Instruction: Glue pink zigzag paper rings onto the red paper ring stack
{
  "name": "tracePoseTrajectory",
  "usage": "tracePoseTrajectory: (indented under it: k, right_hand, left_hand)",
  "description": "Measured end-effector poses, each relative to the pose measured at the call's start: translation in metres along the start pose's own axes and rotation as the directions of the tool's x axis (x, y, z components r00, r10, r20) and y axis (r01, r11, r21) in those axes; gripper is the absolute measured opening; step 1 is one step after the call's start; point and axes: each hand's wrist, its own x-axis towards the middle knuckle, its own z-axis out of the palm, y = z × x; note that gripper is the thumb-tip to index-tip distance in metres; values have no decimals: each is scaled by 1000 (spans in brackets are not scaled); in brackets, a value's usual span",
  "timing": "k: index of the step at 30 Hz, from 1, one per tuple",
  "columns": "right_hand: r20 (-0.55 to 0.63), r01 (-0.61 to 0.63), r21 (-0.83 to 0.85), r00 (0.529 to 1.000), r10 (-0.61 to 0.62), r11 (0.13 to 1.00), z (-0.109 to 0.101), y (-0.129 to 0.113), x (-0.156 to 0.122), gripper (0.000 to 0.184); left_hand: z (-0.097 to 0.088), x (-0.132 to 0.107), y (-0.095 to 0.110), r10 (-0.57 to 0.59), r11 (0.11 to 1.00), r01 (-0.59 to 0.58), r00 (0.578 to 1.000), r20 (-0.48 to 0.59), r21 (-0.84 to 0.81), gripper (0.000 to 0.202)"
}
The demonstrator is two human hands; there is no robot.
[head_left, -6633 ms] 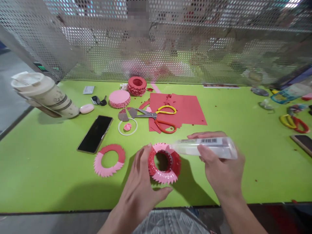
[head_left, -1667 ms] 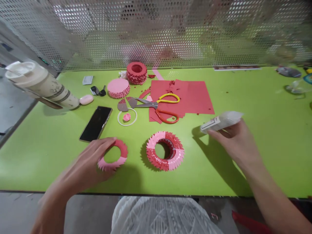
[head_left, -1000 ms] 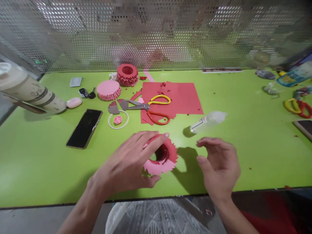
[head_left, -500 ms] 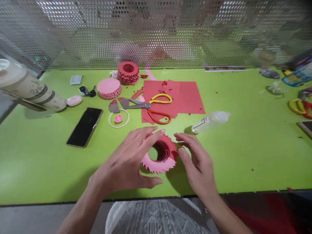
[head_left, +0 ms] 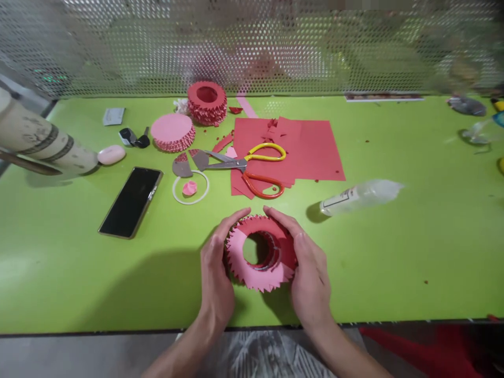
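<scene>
A ring of stacked red and pink paper (head_left: 258, 277) with a zigzag-cut edge is at the front middle of the table, its round hole facing up. My left hand (head_left: 216, 268) curves around its left side, and my right hand (head_left: 313, 273) clasps the right side. The fingertips of both hands come close together at the ring's far edge. Beyond them lie scissors (head_left: 241, 164) with one yellow and one red handle, blades spread, partly over red paper sheets (head_left: 315, 149). A clear glue bottle (head_left: 354, 198) lies to the right.
Farther back are another red paper ring (head_left: 207, 105) and a pink stack of paper discs (head_left: 173, 131). A phone (head_left: 132, 202), keys (head_left: 136, 137), a pink oval case (head_left: 111, 155) and a patterned tumbler (head_left: 47, 139) occupy the left. A perforated metal screen (head_left: 275, 47) borders the back.
My left hand has gone from hovering over the ring to its left side. My right hand has closed in against the right side. The ring shows more fully from above.
</scene>
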Motion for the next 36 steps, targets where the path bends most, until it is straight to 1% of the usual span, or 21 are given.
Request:
tracePoseTrajectory:
  k: [2,5,9,12,20,26,31,34,36]
  right_hand:
    - [-19,-13,-13,1000,13,1000,1,0,-1,41]
    - [-17,-22,-31,1000,21,999,2,-1,0,43]
    - [-7,-37,-11,999,37,999,5,-4,0,45]
    - [-18,-46,-5,999,46,999,6,-4,0,44]
    - [-31,-53,-4,998,53,999,9,-5,-1,43]
    - [-33,-52,-13,998,51,999,10,-8,0,42]
    - [-18,-28,-31,999,28,999,9,-6,0,43]
    - [-8,-43,14,999,43,999,8,-3,-1,44]
    - [-6,-78,97,997,78,992,9,-1,-2,43]
  left_hand:
    - [1,-1,-1,-5,1000,5,1000,-9,-6,64]
    - [4,-2,-1,7,1000,-7,999,-52,-11,66]
    - [6,-2,-1,-38,997,36,999,-31,-73,64]
    - [6,-2,0,-59,994,54,997,-44,-95,60]
    - [9,-4,-3,-47,996,41,995,-84,-74,55]
    - [9,-4,-2,-53,998,50,995,-85,-34,58]
    - [9,-3,-2,-59,995,52,995,-79,-84,54]
    - [9,-2,-1,-57,991,47,995,-76,-125,54]
    - [10,-2,0,-47,987,34,996,-79,-156,56]
